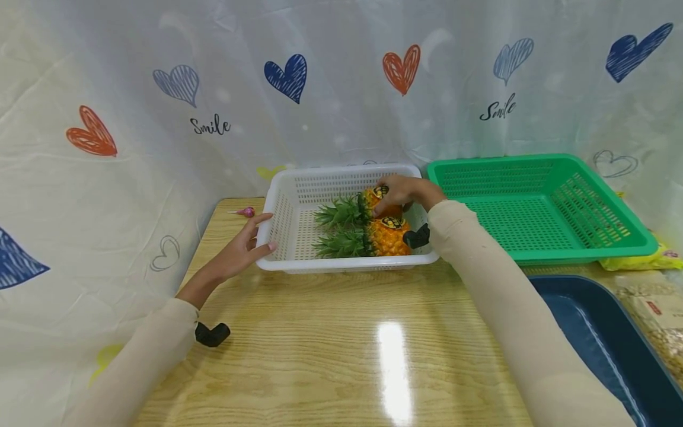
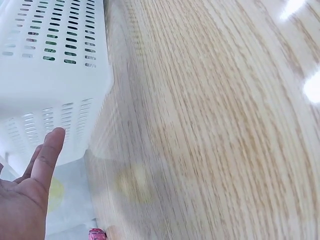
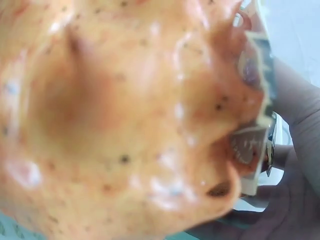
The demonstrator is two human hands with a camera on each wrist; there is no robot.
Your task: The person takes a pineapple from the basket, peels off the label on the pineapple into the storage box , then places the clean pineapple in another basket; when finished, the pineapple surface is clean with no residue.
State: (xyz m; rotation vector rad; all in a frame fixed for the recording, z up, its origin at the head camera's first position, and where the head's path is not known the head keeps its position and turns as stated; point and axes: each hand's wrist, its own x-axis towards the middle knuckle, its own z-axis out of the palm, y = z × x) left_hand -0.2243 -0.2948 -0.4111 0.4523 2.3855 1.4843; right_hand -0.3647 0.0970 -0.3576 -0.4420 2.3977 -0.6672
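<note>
In the head view, a white plastic basket [image 1: 304, 265] holds two orange pineapples with spiky green crowns and black-and-yellow labels. My right hand [image 1: 397, 193] reaches inside and grips the farther pineapple [image 1: 368, 204] by its body. The nearer pineapple [image 1: 392, 240] lies alongside, crown to the left. Glossy orange skin [image 3: 125, 110] fills most of the right wrist view, with part of the hand [image 3: 295, 185] beyond it. My left hand [image 1: 240, 246] holds the basket's left rim, thumb on top. In the left wrist view its fingers [image 2: 45, 160] overlap the basket's outer wall [image 2: 55, 85].
A green basket [image 1: 533, 222] stands just right of the white one. Nearer is a dark blue tray [image 1: 578, 332], beside a clear packet [image 1: 656, 314] and a yellow packet [image 1: 642, 261]. A wrapped lollipop [image 1: 245, 212] lies at the left, before the printed curtain [image 1: 341, 112].
</note>
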